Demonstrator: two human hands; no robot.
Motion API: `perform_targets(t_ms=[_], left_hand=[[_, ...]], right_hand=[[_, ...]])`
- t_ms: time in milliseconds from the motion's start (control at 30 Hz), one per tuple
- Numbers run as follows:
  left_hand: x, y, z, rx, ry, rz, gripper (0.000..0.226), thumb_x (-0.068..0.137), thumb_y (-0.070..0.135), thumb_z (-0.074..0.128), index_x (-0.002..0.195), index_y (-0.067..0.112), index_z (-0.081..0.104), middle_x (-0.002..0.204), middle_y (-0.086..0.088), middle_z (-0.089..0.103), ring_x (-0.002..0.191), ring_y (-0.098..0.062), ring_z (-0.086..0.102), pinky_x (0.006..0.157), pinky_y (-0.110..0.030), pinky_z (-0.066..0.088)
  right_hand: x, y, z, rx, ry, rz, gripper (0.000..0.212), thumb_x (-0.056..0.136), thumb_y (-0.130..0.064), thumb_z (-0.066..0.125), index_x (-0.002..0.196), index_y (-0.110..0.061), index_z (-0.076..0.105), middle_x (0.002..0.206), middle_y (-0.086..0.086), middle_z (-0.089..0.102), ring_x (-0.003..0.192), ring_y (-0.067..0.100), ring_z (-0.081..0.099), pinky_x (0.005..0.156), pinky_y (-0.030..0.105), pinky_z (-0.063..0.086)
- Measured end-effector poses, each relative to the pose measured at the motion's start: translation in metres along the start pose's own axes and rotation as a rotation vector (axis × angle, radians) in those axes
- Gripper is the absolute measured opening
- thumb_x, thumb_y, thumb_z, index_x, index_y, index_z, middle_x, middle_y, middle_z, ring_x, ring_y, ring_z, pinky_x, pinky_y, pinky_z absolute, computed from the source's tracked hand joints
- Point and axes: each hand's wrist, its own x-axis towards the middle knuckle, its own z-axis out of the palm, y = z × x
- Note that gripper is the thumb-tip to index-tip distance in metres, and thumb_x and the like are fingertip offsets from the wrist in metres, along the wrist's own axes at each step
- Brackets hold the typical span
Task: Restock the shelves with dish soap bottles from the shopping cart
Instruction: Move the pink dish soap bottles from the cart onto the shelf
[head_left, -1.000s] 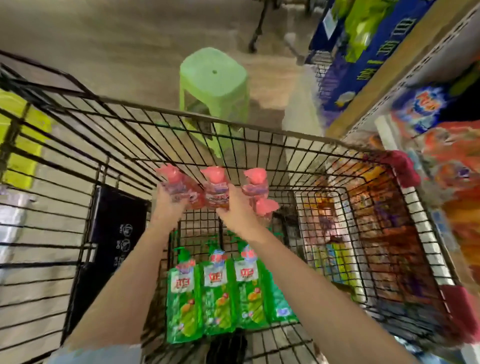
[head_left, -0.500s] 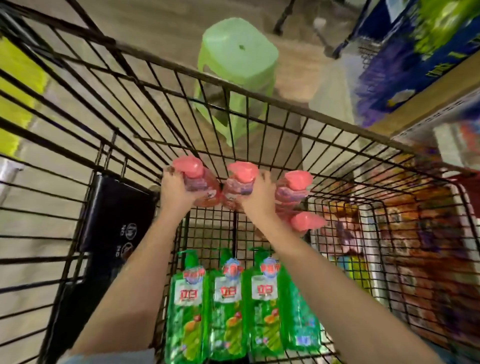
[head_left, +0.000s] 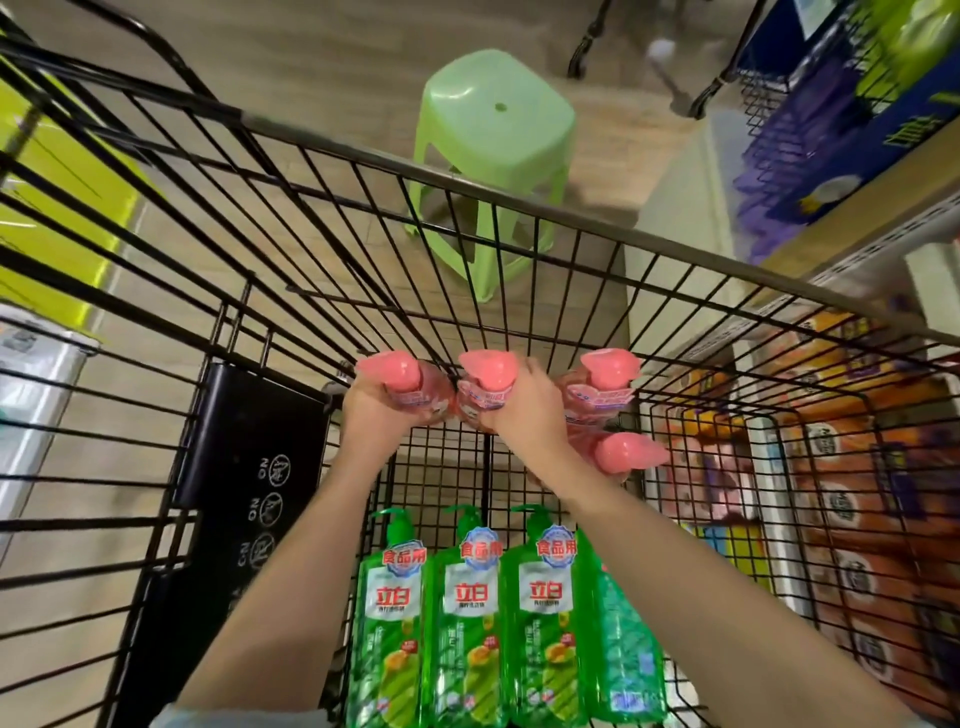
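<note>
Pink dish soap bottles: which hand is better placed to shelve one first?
Likely the right hand: it grips a pink dish soap bottle nearer the shelf on the right; the left hand is farther.

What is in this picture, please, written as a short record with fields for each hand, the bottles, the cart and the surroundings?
left grip: holds the leftmost pink bottle near its neck
right grip: holds the middle pink bottle near its neck
other pink bottles: two, beside the right grip; how they are held is hidden
green bottles: four, lying side by side on the cart floor
cart: black wire
stool: green, on the floor beyond the cart
shelves: at the right, holding packaged goods
</note>
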Motion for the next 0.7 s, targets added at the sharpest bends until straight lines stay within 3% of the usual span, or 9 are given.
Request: perform_targets(t_ms=[67, 233, 367, 500, 600, 700], left_hand=[[-0.007, 0.003, 0.0, -0.01, 0.02, -0.036, 0.054, 0.069, 0.001, 0.08, 0.117, 0.003, 0.056, 0.105, -0.003, 0.062, 0.103, -0.019, 0.059, 0.076, -0.019, 0.051], [-0.025, 0.015, -0.005, 0.142, 0.094, -0.039, 0.068, 0.056, 0.029, 0.09, 0.116, 0.02, 0.059, 0.104, 0.002, 0.069, 0.106, -0.017, 0.062, 0.092, -0.041, 0.052], [-0.047, 0.032, -0.016, 0.187, 0.095, 0.037, 0.074, 0.053, 0.031, 0.091, 0.117, 0.019, 0.057, 0.1, 0.004, 0.067, 0.101, -0.017, 0.061, 0.09, -0.037, 0.051], [-0.083, 0.053, -0.034, 0.165, 0.113, 0.117, 0.057, 0.06, 0.017, 0.089, 0.101, 0.026, 0.051, 0.077, 0.016, 0.046, 0.096, -0.012, 0.051, 0.083, -0.025, 0.041], [-0.111, 0.065, -0.046, 0.172, 0.103, 0.262, 0.062, 0.06, 0.019, 0.089, 0.108, 0.032, 0.051, 0.083, 0.014, 0.051, 0.093, -0.007, 0.05, 0.084, -0.026, 0.04], [-0.131, 0.071, -0.059, 0.211, 0.105, 0.401, 0.05, 0.058, 0.031, 0.088, 0.087, 0.051, 0.053, 0.086, 0.017, 0.059, 0.08, 0.008, 0.055, 0.075, -0.021, 0.047]], right_hand=[[-0.008, 0.001, -0.001, 0.018, 0.007, -0.039, 0.071, 0.065, -0.027, 0.085, 0.126, -0.009, 0.053, 0.118, 0.008, 0.058, 0.109, 0.025, 0.057, 0.094, 0.035, 0.047], [-0.022, -0.004, -0.015, 0.057, 0.047, -0.081, 0.071, 0.065, -0.033, 0.085, 0.125, -0.011, 0.054, 0.118, 0.006, 0.058, 0.11, 0.023, 0.056, 0.095, 0.033, 0.045], [-0.036, -0.016, -0.04, 0.185, 0.087, -0.079, 0.071, 0.063, -0.039, 0.084, 0.122, -0.012, 0.057, 0.114, 0.005, 0.062, 0.107, 0.019, 0.056, 0.09, 0.028, 0.042], [-0.059, -0.02, -0.059, 0.317, 0.16, -0.056, 0.067, 0.058, -0.05, 0.082, 0.112, -0.015, 0.063, 0.105, 0.0, 0.067, 0.098, 0.013, 0.06, 0.08, 0.019, 0.041], [-0.071, -0.022, -0.072, 0.298, 0.16, -0.077, 0.075, 0.053, -0.064, 0.072, 0.11, -0.016, 0.063, 0.103, -0.003, 0.066, 0.097, 0.014, 0.061, 0.084, 0.029, 0.049], [-0.089, -0.028, -0.093, 0.287, 0.148, -0.111, 0.07, 0.054, -0.061, 0.072, 0.108, -0.017, 0.062, 0.101, -0.003, 0.063, 0.093, 0.013, 0.06, 0.082, 0.034, 0.051]])
